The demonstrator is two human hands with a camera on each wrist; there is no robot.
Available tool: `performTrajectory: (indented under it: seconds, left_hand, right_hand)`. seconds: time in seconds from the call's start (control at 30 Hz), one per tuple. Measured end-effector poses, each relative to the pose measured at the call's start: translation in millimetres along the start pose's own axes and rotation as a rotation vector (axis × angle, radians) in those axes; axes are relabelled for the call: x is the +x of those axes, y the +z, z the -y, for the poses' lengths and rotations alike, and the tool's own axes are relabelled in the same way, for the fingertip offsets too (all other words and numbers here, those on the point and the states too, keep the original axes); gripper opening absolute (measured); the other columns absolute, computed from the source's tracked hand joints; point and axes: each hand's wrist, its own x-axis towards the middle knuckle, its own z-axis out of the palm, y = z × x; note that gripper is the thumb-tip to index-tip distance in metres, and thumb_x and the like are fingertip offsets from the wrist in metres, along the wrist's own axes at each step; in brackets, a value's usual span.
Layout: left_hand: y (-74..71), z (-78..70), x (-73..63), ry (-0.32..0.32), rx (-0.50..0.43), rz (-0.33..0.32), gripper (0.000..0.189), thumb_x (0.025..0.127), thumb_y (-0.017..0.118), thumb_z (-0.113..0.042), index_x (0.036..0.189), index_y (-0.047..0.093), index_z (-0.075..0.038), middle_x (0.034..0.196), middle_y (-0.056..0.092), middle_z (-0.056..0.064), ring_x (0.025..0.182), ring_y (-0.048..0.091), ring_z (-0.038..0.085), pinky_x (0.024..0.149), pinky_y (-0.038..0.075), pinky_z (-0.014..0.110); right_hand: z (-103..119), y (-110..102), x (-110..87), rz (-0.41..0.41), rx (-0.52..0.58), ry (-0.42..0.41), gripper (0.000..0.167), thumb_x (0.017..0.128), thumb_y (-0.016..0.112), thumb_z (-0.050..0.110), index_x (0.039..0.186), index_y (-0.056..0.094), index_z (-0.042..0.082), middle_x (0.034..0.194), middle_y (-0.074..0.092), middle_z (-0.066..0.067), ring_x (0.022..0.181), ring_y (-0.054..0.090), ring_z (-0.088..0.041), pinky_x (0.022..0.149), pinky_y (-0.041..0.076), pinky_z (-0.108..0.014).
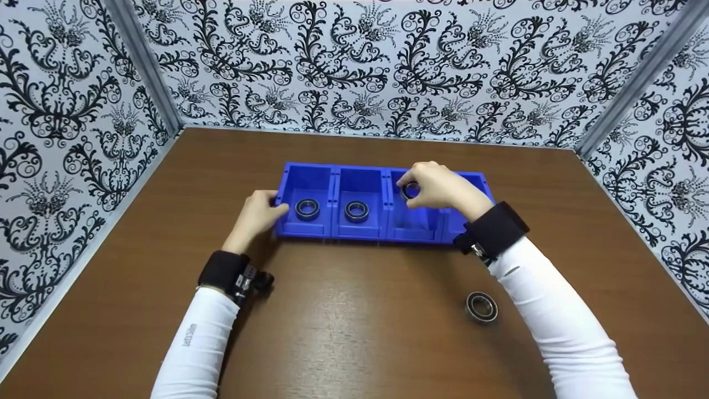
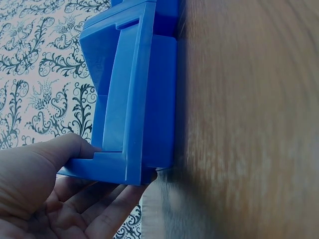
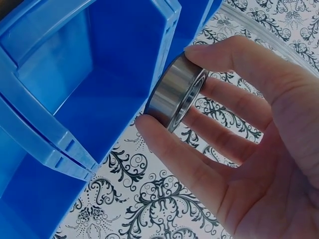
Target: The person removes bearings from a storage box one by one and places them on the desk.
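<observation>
A row of joined blue bins [image 1: 360,233] stands on the table. My left hand [image 1: 256,215] grips its left end wall, thumb over the rim and fingers outside, as the left wrist view also shows [image 2: 65,194]. My right hand [image 1: 440,188] pinches a ball bearing [image 3: 174,92] by its outer ring between thumb and fingertip, over the third bin from the left. One bearing [image 1: 307,209] lies flat in the leftmost bin and another bearing [image 1: 356,211] in the second. The right hand and wrist partly cover the rightmost bin.
Another bearing [image 1: 481,307] lies on the brown table [image 1: 332,332] in front of the bins, near my right forearm. Patterned wall panels [image 1: 354,66] enclose the back and both sides. Each wrist wears a black strap [image 1: 221,271] with a small camera.
</observation>
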Motion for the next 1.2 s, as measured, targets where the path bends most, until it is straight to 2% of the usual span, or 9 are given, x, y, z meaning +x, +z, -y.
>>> performTrajectory:
  seconds: [0.13, 0.27, 0.63, 0.9, 1.2]
  left_hand:
    - [0.3, -0.1, 0.2, 0.001, 0.005, -0.006, 0.037, 0.088, 0.059, -0.007, 0.121, 0.070, 0.007, 0.102, 0.070, 0.019, 0.088, 0.060, 0.027, 0.086, 0.049, 0.044]
    - [0.5, -0.3, 0.6, 0.004, 0.003, -0.006, 0.039, 0.087, 0.059, -0.007, 0.122, 0.069, 0.007, 0.105, 0.071, 0.020, 0.089, 0.060, 0.028, 0.088, 0.049, 0.045]
    - [0.5, -0.9, 0.0, -0.009, -0.010, 0.004, 0.040, 0.089, 0.059, -0.007, 0.125, 0.067, 0.009, 0.110, 0.070, 0.023, 0.094, 0.062, 0.029, 0.092, 0.049, 0.047]
    - [0.7, -0.5, 0.1, 0.002, -0.006, 0.002, 0.039, 0.089, 0.059, -0.007, 0.124, 0.067, 0.009, 0.108, 0.070, 0.023, 0.093, 0.062, 0.030, 0.091, 0.050, 0.048]
    - [0.9, -0.2, 0.4, 0.001, 0.003, -0.005, 0.038, 0.088, 0.059, -0.008, 0.122, 0.069, 0.008, 0.107, 0.070, 0.022, 0.093, 0.061, 0.030, 0.091, 0.048, 0.048]
  right_hand:
    - [0, -1, -2.7, -0.003, -0.004, -0.011, 0.043, 0.079, 0.073, 0.009, 0.122, 0.073, 0.000, 0.114, 0.071, -0.014, 0.082, 0.049, -0.025, 0.070, 0.039, -0.040]
    - [1, -2, -5.0, -0.008, -0.002, -0.021, 0.042, 0.080, 0.073, 0.009, 0.121, 0.073, 0.000, 0.118, 0.071, -0.016, 0.091, 0.055, -0.028, 0.079, 0.046, -0.046]
    - [6, -6, -13.6, 0.000, 0.003, -0.024, 0.042, 0.080, 0.073, 0.008, 0.122, 0.073, 0.000, 0.113, 0.068, -0.017, 0.096, 0.055, -0.031, 0.084, 0.045, -0.050]
    - [10, -7, -19.0, -0.003, -0.003, -0.061, 0.039, 0.079, 0.072, 0.006, 0.118, 0.074, -0.002, 0.103, 0.070, -0.013, 0.085, 0.053, -0.026, 0.072, 0.041, -0.040]
    - [13, -7, -27.2, -0.004, 0.014, -0.067, 0.036, 0.078, 0.075, 0.007, 0.113, 0.075, -0.003, 0.103, 0.072, -0.013, 0.092, 0.061, -0.031, 0.082, 0.048, -0.046]
